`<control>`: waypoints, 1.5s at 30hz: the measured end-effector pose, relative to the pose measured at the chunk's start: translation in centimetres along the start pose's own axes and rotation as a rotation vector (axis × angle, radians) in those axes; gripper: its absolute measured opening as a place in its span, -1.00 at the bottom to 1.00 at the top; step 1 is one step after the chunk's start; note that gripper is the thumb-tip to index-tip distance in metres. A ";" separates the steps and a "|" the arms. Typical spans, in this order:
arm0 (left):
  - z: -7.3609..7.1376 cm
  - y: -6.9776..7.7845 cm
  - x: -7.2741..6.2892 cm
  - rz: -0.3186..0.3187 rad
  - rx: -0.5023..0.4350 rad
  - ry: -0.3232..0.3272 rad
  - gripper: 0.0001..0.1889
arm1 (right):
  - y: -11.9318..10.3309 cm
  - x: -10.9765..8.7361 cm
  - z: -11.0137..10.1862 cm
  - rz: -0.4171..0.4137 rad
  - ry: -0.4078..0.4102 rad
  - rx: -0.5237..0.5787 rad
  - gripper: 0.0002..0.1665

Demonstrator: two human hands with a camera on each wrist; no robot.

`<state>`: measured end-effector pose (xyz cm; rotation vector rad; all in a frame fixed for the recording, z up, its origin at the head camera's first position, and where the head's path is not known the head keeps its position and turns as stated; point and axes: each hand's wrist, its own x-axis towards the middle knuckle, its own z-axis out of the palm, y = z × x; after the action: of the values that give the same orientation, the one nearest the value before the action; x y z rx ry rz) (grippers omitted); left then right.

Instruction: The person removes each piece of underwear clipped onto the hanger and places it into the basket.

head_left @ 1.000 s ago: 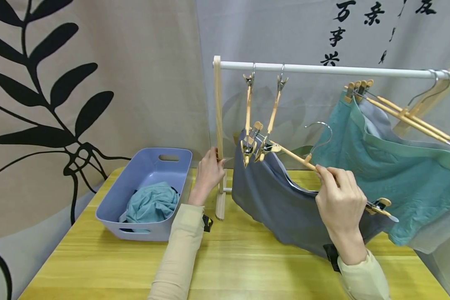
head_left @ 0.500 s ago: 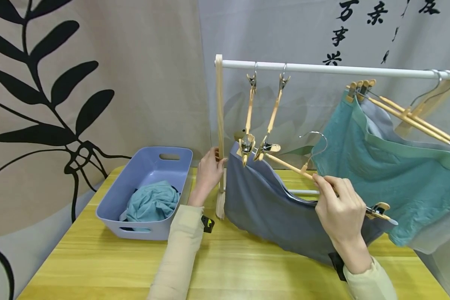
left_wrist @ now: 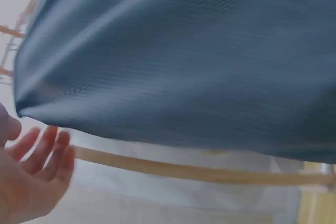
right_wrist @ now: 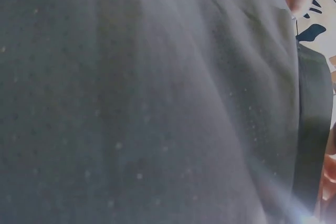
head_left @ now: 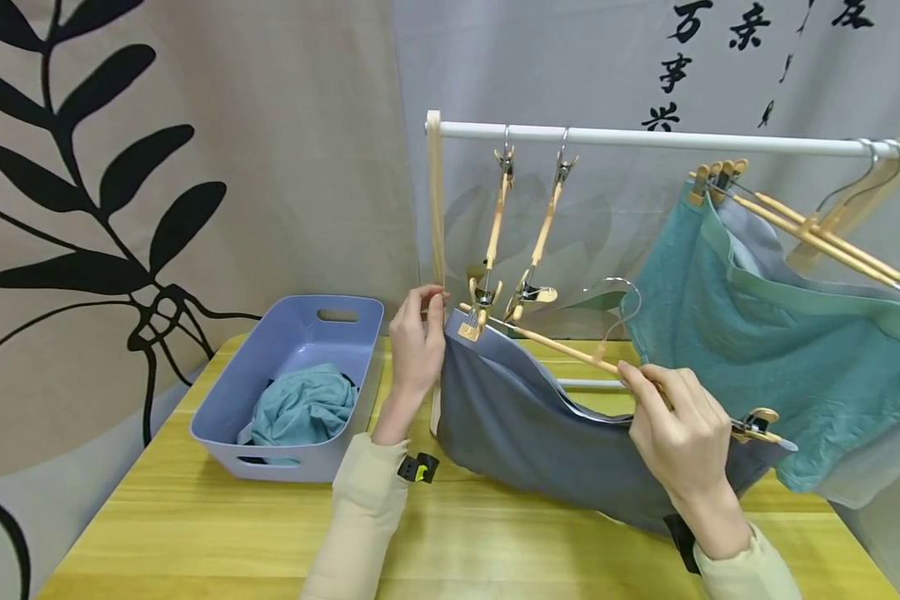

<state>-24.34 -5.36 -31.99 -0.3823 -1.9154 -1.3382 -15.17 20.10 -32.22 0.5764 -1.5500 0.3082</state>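
Observation:
In the head view my right hand (head_left: 682, 437) grips the wooden bar of a clip hanger (head_left: 562, 347), whose metal hook points up. A grey-blue garment with a waistband (head_left: 540, 417) hangs from it, and a clip (head_left: 753, 423) sits at its right end. Its left end is partly behind the clips of hanging hangers. Beside the garment's left corner is my left hand (head_left: 416, 346), near the rack's post. The left wrist view shows that hand's fingers (left_wrist: 39, 153) loosely bent just below the cloth, with nothing held. Cloth (right_wrist: 157, 98) fills most of the right wrist view.
Two bare clip hangers (head_left: 547, 221) dangle from the rack's white rail (head_left: 645, 140). Teal garments (head_left: 810, 333) hang on hangers at right. A blue basket (head_left: 225, 425) with crumpled teal cloth (head_left: 307, 404) stands on the left of the wooden table (head_left: 510, 550).
The hanger and grey-blue garment have shifted left and slightly down with my right hand. My left hand has come off the rack's post, its fingers turning toward the garment's left corner.

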 end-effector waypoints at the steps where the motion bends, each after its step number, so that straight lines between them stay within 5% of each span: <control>1: -0.3 0.4 0.1 -0.013 -0.021 -0.029 -0.74 | 0.0 0.0 0.0 -0.010 0.001 0.007 -0.74; 8: -1.7 2.1 -0.1 -0.135 0.006 -0.354 -0.62 | 0.1 -0.2 0.0 -0.083 -0.018 0.057 -0.71; 13: -2.0 2.1 -0.4 -0.170 0.022 -0.445 -0.63 | 0.1 -0.4 0.1 -0.114 -0.017 0.071 -0.68; 28: -2.2 2.3 -0.7 -0.307 -0.255 -0.446 -0.62 | -0.1 -0.2 0.4 -0.112 0.018 0.089 -0.72; 37: -2.1 2.6 -1.1 -0.247 -0.316 -0.342 -0.64 | -0.3 0.0 0.5 -0.111 0.026 0.106 -0.71; 45: -2.0 2.7 -1.3 -0.225 -0.371 -0.296 -0.37 | -0.4 0.0 0.6 -0.108 0.022 0.107 -0.73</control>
<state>-20.92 -5.85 -30.78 -0.5872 -1.9878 -1.8845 -15.46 19.46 -32.29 0.7357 -1.4822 0.3158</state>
